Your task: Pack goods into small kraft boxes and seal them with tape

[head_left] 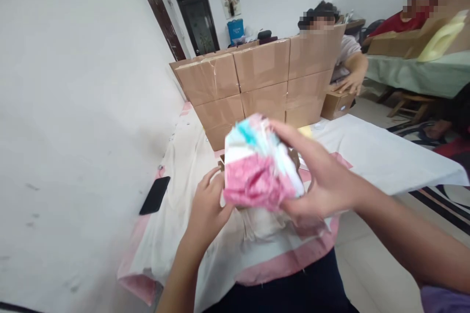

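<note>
A soft, blurred packet (259, 166) printed pink, white and teal is held up in front of me over the table. My right hand (323, 181) is wrapped round its right side, thumb and fingers closed on it. My left hand (207, 205) is at its lower left corner, fingers curled against the packet. Something brown, perhaps a small open carton, shows just behind the packet and is mostly hidden.
The table wears a white and pink cloth (370, 151). A black phone (154, 195) lies at its left edge by the wall. Stacked brown cartons (257, 83) stand at the far end. Another person (345, 58) handles a small box (338, 104) beyond them.
</note>
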Demonstrator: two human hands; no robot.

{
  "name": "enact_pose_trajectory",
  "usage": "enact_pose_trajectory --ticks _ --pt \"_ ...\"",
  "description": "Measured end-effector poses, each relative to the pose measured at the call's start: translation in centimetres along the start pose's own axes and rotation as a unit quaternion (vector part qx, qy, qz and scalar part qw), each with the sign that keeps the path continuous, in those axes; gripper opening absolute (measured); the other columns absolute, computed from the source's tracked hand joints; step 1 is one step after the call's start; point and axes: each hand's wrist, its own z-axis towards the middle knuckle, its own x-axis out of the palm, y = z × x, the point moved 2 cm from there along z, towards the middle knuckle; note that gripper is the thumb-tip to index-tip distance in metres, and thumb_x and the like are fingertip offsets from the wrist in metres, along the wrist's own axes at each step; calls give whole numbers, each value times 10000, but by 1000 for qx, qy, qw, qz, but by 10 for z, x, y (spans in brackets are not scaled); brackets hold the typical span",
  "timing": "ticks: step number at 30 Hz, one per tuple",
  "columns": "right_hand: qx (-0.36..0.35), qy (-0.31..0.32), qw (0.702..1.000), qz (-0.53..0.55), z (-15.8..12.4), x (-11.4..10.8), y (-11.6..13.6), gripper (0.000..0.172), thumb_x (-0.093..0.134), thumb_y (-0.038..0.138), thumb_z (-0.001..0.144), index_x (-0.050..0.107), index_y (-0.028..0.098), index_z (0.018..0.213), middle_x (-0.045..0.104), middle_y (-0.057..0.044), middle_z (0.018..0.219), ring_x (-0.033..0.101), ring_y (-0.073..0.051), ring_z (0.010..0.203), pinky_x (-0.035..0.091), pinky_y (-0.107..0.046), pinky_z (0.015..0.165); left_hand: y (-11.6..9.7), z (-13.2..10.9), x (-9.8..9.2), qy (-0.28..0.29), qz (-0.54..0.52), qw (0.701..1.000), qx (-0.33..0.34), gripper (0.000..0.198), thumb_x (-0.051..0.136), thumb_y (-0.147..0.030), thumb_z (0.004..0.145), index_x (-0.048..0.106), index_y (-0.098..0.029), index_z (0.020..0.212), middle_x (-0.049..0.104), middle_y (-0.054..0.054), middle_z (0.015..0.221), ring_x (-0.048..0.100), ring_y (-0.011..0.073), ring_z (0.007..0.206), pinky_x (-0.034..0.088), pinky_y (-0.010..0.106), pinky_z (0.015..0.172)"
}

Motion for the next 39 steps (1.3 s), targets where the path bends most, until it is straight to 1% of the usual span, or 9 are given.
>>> enact_pose_trajectory --ticks 3,7,14,17,23,28,32,35,39 --pt "-21 19 999 -17 29 -10 -21 948 810 402 729 360 251 1549 440 -110 1547 482 -345 1372 454 -488 1070 4 2 15 39 44 998 20 157 544 -201 948 653 -256 1046 732 30 1014 614 258 1203 501 478 1052" --pt "-32 124 992 -21 50 5 -45 899 780 364 762 365 229 1548 448 -128 1556 486 -337 1376 442 -495 1087 4 -5 21 38 70 995 58 223 512 -175 969 616 -258 1148 726 35 1112 655 222 1122 487 512 1098" --pt "-15 206 975 -84 61 23 -71 927 747 401 816 273 219 1592 445 -158 1555 488 -329 1372 433 -488 1081 3 -24 20 39 66 989 126 260 547 -112 936 631 -244 1143 759 15 958 458 291 1429 409 581 1182" --pt "-19 237 959 -153 58 27 -75 956 745 393 816 238 193 1602 535 -183 1443 559 -338 1267 483 -480 987 6 -29 25 27 64 987 144 292 551 -82 924 631 -236 1159 771 16 952 421 305 1449 403 615 1172" --pt "-64 332 914 -223 29 55 -78 851 727 461 837 359 165 1546 618 -188 1280 640 -311 1096 506 -408 856 15 -33 30 -16 41 988 149 321 571 -65 907 621 -248 1166 782 2 980 477 311 1410 410 634 1153" --pt "-88 428 843 -315 23 84 -93 901 767 406 789 353 109 1533 633 -229 1229 694 -316 929 509 -378 713 14 -34 28 -1 13 986 167 328 568 -27 890 634 -248 1124 782 -19 958 455 292 1428 349 617 1199" --pt "-115 470 794 -367 24 108 -101 788 701 352 837 378 54 1491 639 -256 1208 700 -320 860 498 -367 613 16 -34 29 1 -16 987 163 357 566 -25 894 637 -253 1159 777 -8 991 505 265 1394 445 527 1160" --pt "-121 476 785 -376 22 122 -105 708 676 325 850 425 49 1452 652 -253 1189 697 -329 902 503 -362 603 18 -33 31 -1 -38 987 158 404 556 -15 898 622 -255 1216 771 6 1000 556 257 1344 470 525 1144" --pt "-73 479 788 -381 28 132 -115 812 782 292 749 453 101 1467 626 -247 1291 697 -349 957 507 -359 605 22 -26 31 -11 -56 984 166 391 562 -20 900 627 -242 1215 763 8 935 588 264 1305 481 532 1131"
